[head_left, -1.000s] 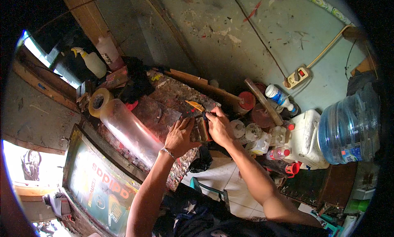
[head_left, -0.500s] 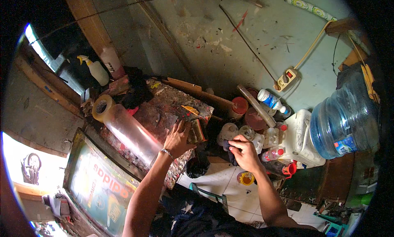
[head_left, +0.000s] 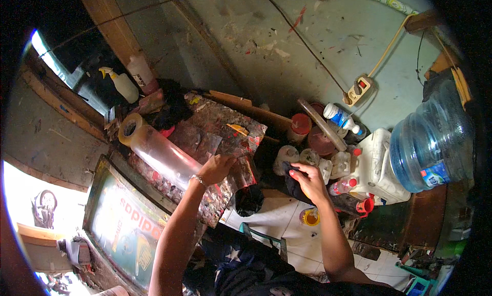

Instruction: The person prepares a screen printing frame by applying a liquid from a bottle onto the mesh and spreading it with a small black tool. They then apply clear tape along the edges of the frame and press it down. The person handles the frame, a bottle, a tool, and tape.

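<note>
In the head view, the left hand (head_left: 216, 169) lies low over the near part of a messy table (head_left: 211, 205), with its fingers bent and close together beside a thin, flat piece (head_left: 244, 174) with a dark, streaky face. The fingertips are small and dim here, so I cannot tell if they grip that piece or just rest on it. A shiny beaded bracelet (head_left: 199, 180) goes round that wrist. The right hand (head_left: 309, 183) is up in the air, off to the right of the table, its thumb and fingers pinched on a soft, crumpled black cloth (head_left: 293, 187) that hangs down below them. The table top is rough and bumpy, crusted with dried paint in red, white and grey. A fat, smooth, see-through plastic roll (head_left: 166, 157) lies across it, left of the left hand, and a thin yellow strip (head_left: 237, 128) lies near the far edge. A wrinkly black bag (head_left: 249, 201) hangs just beside the table. Past the cloth stand cloudy plastic bottles (head_left: 340, 165), a boxy white jug (head_left: 376, 168) and a round, ridged blue water bottle (head_left: 431, 142).
</note>
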`<state>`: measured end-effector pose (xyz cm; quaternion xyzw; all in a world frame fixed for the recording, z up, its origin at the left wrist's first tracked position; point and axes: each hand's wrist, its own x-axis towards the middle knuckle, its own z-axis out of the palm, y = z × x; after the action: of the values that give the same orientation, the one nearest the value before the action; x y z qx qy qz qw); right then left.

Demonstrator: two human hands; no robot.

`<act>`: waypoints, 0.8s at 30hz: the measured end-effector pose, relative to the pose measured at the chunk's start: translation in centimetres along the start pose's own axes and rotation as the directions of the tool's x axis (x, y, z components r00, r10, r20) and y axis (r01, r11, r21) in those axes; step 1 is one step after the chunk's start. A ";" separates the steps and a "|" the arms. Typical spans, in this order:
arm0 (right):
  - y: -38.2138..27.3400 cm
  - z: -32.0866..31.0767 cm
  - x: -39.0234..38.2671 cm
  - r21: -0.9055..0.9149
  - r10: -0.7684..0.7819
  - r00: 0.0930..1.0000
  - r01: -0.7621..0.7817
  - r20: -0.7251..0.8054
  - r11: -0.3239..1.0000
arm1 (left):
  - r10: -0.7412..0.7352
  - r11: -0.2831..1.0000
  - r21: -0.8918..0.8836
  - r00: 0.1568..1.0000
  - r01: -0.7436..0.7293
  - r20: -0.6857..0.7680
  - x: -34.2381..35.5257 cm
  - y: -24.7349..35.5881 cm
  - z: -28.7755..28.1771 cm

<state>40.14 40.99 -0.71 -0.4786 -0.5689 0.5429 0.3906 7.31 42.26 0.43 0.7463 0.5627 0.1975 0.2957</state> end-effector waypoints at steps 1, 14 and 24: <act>0.1 0.6 0.8 0.049 0.047 0.999 -0.047 -0.007 0.998 | -0.024 0.997 0.080 1.000 0.024 0.000 0.4 -0.1 0.7; 0.4 10.5 5.8 -0.555 -0.370 0.909 0.411 0.191 0.723 | -0.262 0.908 0.131 0.783 0.398 -0.565 -0.4 2.4 8.1; -1.8 9.3 1.7 -0.550 -0.207 0.952 0.300 0.227 0.779 | -0.256 0.924 0.082 0.765 0.373 -0.591 -0.5 2.6 7.8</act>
<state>30.53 40.43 0.00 -0.4500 -0.7942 0.3219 0.2514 13.97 39.55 -3.65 0.5726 0.7589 0.3026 0.0685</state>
